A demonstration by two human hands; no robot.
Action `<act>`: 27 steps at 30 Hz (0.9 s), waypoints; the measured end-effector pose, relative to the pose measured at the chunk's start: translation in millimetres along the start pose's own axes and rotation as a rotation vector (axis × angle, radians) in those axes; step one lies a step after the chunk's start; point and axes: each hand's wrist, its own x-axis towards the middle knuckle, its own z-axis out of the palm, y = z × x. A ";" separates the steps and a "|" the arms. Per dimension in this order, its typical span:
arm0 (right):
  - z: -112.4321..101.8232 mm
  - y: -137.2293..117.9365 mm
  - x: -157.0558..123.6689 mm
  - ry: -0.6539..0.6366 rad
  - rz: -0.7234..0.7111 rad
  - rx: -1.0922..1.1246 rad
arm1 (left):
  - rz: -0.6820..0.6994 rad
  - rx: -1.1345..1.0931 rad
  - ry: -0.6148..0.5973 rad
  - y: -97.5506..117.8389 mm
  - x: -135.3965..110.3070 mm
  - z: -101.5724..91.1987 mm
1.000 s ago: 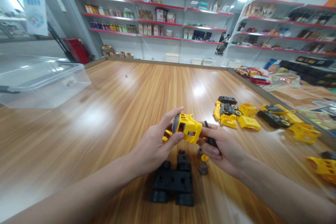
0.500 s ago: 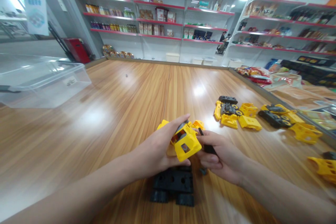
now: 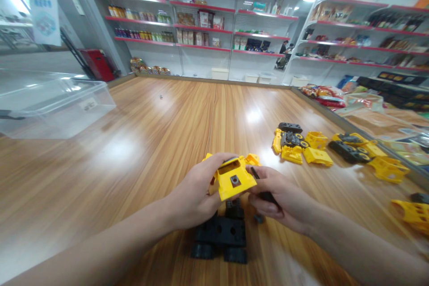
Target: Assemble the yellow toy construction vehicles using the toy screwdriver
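Note:
My left hand (image 3: 197, 192) grips a yellow toy truck cab (image 3: 233, 181) from its left side, fingers curled over its top. The cab's open hollow side with a screw post faces up toward me. My right hand (image 3: 279, 196) is closed around a thin black tool (image 3: 263, 185) and touches the cab's right edge. Directly below the cab, on the wooden table (image 3: 150, 143), lies a black toy chassis with wheels (image 3: 221, 234). A small grey part (image 3: 258, 219) lies beside the chassis under my right hand.
More yellow cabs and black chassis pieces (image 3: 301, 145) are spread at the right, with others (image 3: 368, 154) nearer the table's right edge. A clear plastic bin (image 3: 50, 103) stands at the far left. Store shelves with goods (image 3: 201, 22) line the back.
The yellow cab has been turned in my left hand so its hollow side faces up, and it has come down closer to the black chassis. My right hand stayed beside it.

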 end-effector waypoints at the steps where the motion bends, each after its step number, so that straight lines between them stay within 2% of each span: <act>1: -0.9 0.7 1.1 0.028 -0.048 -0.120 | -0.024 0.006 0.024 1.0 0.7 -0.7; 5: -7.2 4.0 4.3 0.185 -0.367 -0.836 | -0.093 0.070 0.130 3.2 3.0 -2.6; 7: -10.6 4.8 4.0 0.145 -0.468 -1.130 | -0.109 0.086 0.163 2.5 3.5 -2.4; 9: -13.2 5.0 3.0 0.070 -0.494 -1.296 | -0.131 0.076 0.186 1.2 3.8 -1.6; 15: -17.6 5.9 2.8 -0.009 -0.456 -1.470 | -0.160 0.016 0.211 -2.8 5.7 -0.2; 22: -20.3 3.4 3.5 0.107 -0.470 -1.561 | -0.158 0.116 0.239 -10.5 3.9 -1.0; 27: -18.7 1.6 0.7 0.076 -0.456 -1.581 | -0.178 0.163 0.257 -13.6 4.6 -1.5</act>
